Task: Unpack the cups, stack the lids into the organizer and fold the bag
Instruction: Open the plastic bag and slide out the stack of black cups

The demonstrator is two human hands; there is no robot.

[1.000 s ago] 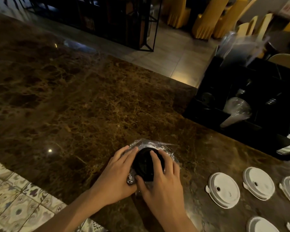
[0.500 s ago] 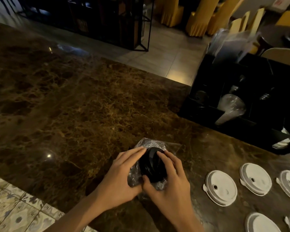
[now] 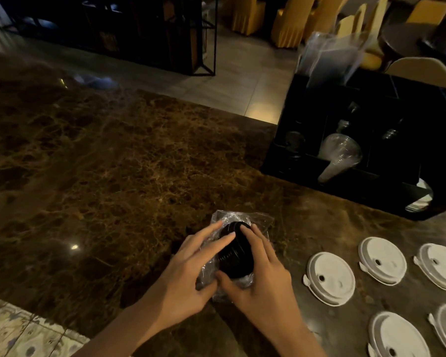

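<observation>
A stack of black lids (image 3: 236,256) lies on its side inside a clear plastic bag (image 3: 255,221) on the brown marble counter (image 3: 113,163). My left hand (image 3: 188,274) presses the bag against the stack's left side. My right hand (image 3: 263,276) grips the stack from the right, thumb underneath. Several white lids (image 3: 330,278) lie flat on the counter to the right. A black organizer (image 3: 307,163) stands at the back right, holding clear cups (image 3: 341,153) and, at its right end, white lids (image 3: 421,199).
An upright clear plastic bag (image 3: 330,55) rises behind the organizer. The counter's near edge drops to a patterned tile floor (image 3: 23,331) at lower left. Yellow-covered chairs (image 3: 291,19) and a black metal rack (image 3: 165,34) stand beyond the counter.
The black stack has tipped from facing up onto its side, and more of it pokes out of the bag. Both hands have shifted their hold around it.
</observation>
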